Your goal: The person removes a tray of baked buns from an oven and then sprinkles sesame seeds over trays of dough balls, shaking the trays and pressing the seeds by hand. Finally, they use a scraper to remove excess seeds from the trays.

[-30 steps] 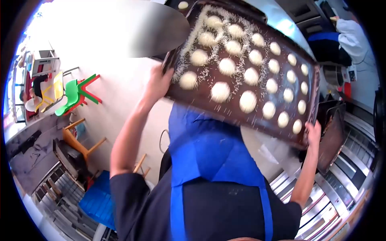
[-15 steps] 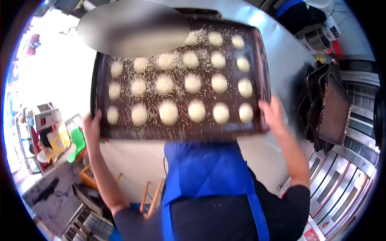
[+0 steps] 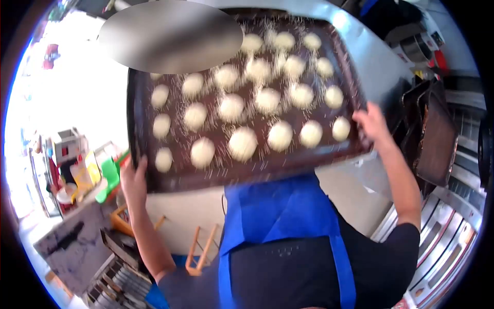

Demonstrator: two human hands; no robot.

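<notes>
A large dark baking tray (image 3: 216, 178) is held up in front of my blue apron, tilted with its right side higher. My left hand (image 3: 134, 177) grips its near left corner, and my right hand (image 3: 371, 123) is closed around the right edge. Rows of round pale dough balls (image 3: 243, 144) sit on the tray. Thin pale shreds lie scattered over and between them, streaked by motion. A grey blurred oval hides the tray's far left part.
Several dark empty trays (image 3: 436, 139) stand at the right beside a metal rack or oven front (image 3: 442, 232). A steel table (image 3: 378, 67) lies beyond the tray. At left are a green plastic item (image 3: 109, 175) and a white box; a wooden stool (image 3: 200, 252) stands below.
The tray has shifted right in view and tilted, its right side now higher than its left. Both hands moved with it and keep their grip. The shreds have spread differently over the tray.
</notes>
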